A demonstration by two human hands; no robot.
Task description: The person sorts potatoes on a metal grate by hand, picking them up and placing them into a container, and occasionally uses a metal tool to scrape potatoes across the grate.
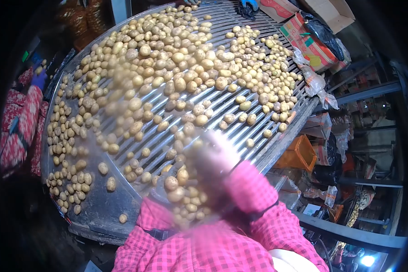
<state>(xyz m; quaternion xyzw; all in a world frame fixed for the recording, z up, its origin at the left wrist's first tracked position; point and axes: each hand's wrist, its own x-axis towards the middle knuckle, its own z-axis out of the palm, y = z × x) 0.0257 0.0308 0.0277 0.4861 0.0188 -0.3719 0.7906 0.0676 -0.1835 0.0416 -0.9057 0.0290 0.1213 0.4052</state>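
Potatoes [179,56] of mixed sizes lie loose over a slatted metal sorting table [143,113]. My right hand [220,152] reaches over the slats from a pink checked sleeve; it is pale and smeared by motion, so its fingers cannot be made out. Close to its left side is a column of potatoes [182,176] that runs down toward my body. My left sleeve [154,215] ends at the near edge, left of that column. The left hand's fingers are not distinguishable there, and what either hand holds cannot be seen.
A flat metal plate [102,199] with a few potatoes forms the table's near left part. Another person's patterned sleeve [25,122] is at the left, and a blue glove [248,7] at the far edge. Cardboard boxes [310,43] and an orange crate [299,154] stand right.
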